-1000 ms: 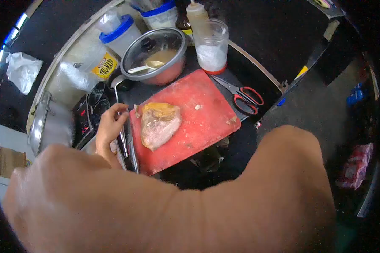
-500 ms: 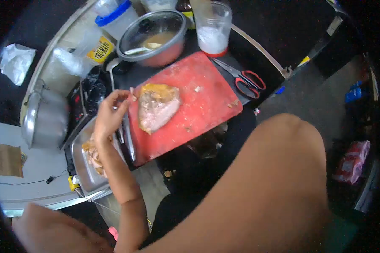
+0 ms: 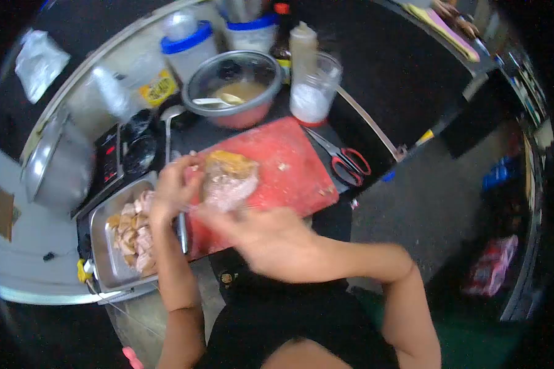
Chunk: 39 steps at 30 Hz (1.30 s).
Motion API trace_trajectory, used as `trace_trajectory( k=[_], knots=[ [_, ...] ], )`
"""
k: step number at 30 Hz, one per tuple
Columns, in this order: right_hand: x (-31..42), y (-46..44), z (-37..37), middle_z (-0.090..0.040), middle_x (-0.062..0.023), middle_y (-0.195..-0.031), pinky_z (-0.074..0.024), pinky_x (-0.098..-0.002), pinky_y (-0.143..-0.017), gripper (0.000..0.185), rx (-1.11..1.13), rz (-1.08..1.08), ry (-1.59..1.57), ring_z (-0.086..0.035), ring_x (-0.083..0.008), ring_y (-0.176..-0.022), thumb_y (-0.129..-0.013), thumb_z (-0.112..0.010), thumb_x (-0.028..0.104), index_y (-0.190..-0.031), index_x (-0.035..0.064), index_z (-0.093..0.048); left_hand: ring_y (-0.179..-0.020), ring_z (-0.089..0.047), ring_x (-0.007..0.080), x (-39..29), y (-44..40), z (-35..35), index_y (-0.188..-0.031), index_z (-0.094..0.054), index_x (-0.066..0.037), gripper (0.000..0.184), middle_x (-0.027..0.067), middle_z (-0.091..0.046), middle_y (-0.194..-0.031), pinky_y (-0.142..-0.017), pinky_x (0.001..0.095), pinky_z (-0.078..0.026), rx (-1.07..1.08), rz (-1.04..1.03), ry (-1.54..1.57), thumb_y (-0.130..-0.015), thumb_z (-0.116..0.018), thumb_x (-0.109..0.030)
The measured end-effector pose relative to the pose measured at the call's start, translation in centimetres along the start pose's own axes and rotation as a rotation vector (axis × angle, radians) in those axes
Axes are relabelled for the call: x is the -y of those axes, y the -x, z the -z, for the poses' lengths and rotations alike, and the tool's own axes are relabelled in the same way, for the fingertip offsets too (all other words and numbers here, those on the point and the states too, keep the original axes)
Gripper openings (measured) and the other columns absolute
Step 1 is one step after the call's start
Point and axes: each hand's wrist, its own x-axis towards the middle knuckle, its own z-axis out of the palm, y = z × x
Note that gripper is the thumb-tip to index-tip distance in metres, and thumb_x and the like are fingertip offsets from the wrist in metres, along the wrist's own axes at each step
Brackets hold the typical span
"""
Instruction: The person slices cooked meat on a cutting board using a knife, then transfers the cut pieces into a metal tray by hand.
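On the red cutting board point(image 3: 289, 160) lies a piece of meat point(image 3: 231, 181) with a yellow-orange top edge. My left hand point(image 3: 177, 187) is at the board's left edge beside the meat, its fingers curled; what lies between them is too blurred to tell. My right hand point(image 3: 261, 240) is over the board's near edge, smeared by motion, its fingers pointing toward my left hand. A metal tray point(image 3: 101, 258) with cut meat pieces point(image 3: 132, 234) stands left of my left forearm.
Red-handled scissors point(image 3: 345, 165) lie at the board's right. Behind it stand a grey-rimmed bowl point(image 3: 252, 114) with a spoon, a jar of white powder point(image 3: 311, 101) and a squeeze bottle point(image 3: 303, 49). A ladle point(image 3: 169, 129) and metal pot point(image 3: 61, 163) are at the left.
My right arm, which was raised close to the camera, has come down, and my right hand is now over the board near my left hand. The view has shifted, showing more of the tray's contents.
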Motion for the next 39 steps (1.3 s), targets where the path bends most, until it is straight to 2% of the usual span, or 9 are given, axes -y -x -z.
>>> trace_trajectory(
  k=[1,4,7,9,15,24,27,30,39],
  knots=[
    [-1.8,1.6,-1.0,-0.061,-0.0215,-0.086,-0.0515,-0.0491,-0.055,0.061,-0.04,-0.112,0.164,-0.065,-0.0391,-0.068,-0.081,-0.057,0.004,-0.14,0.0106,-0.042,-0.102,-0.064,0.0308,0.2,0.5,-0.5,-0.109,-0.065,0.0,0.032,0.0177,-0.067,-0.107,-0.09,0.038,-0.048,-0.071,-0.071,-0.095,-0.084,-0.069,-0.019],
    [-6.3,4.4,-2.9,-0.063,-0.0248,-0.098,-0.051,-0.0506,-0.071,0.052,-0.112,-0.366,0.197,-0.063,-0.0437,-0.087,-0.086,-0.055,0.001,-0.137,0.0097,-0.045,-0.109,-0.059,0.0356,-1.1,0.4,-1.3,-0.109,-0.067,-0.001,0.034,0.0188,-0.064,-0.114,-0.097,0.0414,-0.044,-0.074,0.074,-0.13,-0.082,-0.07,-0.021],
    [-8.3,6.0,-4.2,-0.063,-0.0257,-0.11,-0.0502,-0.0491,-0.079,0.048,-0.172,-0.436,0.16,-0.061,-0.0437,-0.099,-0.087,-0.054,0.0,-0.134,0.0079,-0.048,-0.115,-0.055,0.0373,-1.8,0.9,-2.4,-0.111,-0.066,-0.002,0.037,0.0224,-0.058,-0.124,-0.102,0.0426,-0.041,-0.196,0.147,-0.103,-0.082,-0.072,-0.025],
    [-8.6,6.5,-4.7,-0.062,-0.0255,-0.113,-0.05,-0.0485,-0.08,0.047,-0.2,-0.487,0.138,-0.061,-0.043,-0.101,-0.087,-0.054,-0.001,-0.133,0.0068,-0.049,-0.128,-0.047,0.0397,-2.0,1.0,-2.3,-0.12,-0.061,-0.002,0.05,0.0289,-0.053,-0.13,-0.107,0.0415,-0.037,-0.085,0.215,-0.012,-0.08,-0.074,-0.029],
    [-8.3,7.1,-6.2,-0.063,-0.0282,-0.108,-0.0492,-0.0521,-0.078,0.048,-0.219,-0.494,0.047,-0.061,-0.0467,-0.093,-0.087,-0.055,-0.002,-0.134,0.0044,-0.045,-0.144,-0.019,0.0442,-1.0,0.8,-3.4,-0.138,-0.048,-0.01,0.087,0.0331,-0.034,-0.147,-0.115,0.0456,-0.027,0.066,0.118,0.059,-0.065,-0.086,-0.036],
    [-8.3,7.8,-7.7,-0.062,-0.0294,-0.095,-0.0485,-0.0559,-0.07,0.055,-0.193,-0.517,0.07,-0.061,-0.0496,-0.08,-0.09,-0.054,0.003,-0.14,0.0072,-0.034,-0.148,-0.003,0.0385,0.6,0.2,-4.9,-0.138,-0.047,-0.009,0.09,0.03,-0.032,-0.149,-0.118,0.0456,-0.013,0.154,0.143,0.369,-0.061,-0.088,-0.032],
    [-8.6,8.1,-7.8,-0.061,-0.0295,-0.093,-0.0511,-0.0553,-0.064,0.053,-0.182,-0.517,0.089,-0.062,-0.0485,-0.072,-0.092,-0.052,0.006,-0.142,0.0075,-0.033,-0.139,-0.032,0.0393,0.5,0.9,-5.8,-0.136,-0.048,-0.006,0.083,0.0251,-0.042,-0.143,-0.113,0.0447,-0.03,0.027,0.024,0.063,-0.065,-0.083,-0.028],
    [-8.6,8.2,-7.8,-0.06,-0.0289,-0.092,-0.0524,-0.0547,-0.06,0.055,-0.207,-0.491,0.092,-0.063,-0.0471,-0.068,-0.092,-0.05,0.006,-0.143,0.0075,-0.031,-0.13,-0.042,0.0385,-0.3,1.7,-6.5,-0.137,-0.048,-0.006,0.083,0.0265,-0.042,-0.14,-0.11,0.0443,-0.034,-0.056,0.128,0.138,-0.065,-0.083,-0.029],
    [-9.1,8.1,-8.1,-0.058,-0.027,-0.092,-0.0533,-0.0534,-0.059,0.068,-0.149,-0.5,0.147,-0.064,-0.0446,-0.067,-0.083,-0.053,0.001,-0.146,0.0066,-0.027,-0.121,-0.048,0.0368,-0.6,1.6,-7.8,-0.136,-0.047,-0.007,0.081,0.0238,-0.047,-0.127,-0.103,0.0424,-0.042,-0.113,0.227,0.238,-0.066,-0.082,-0.027]
  ],
)
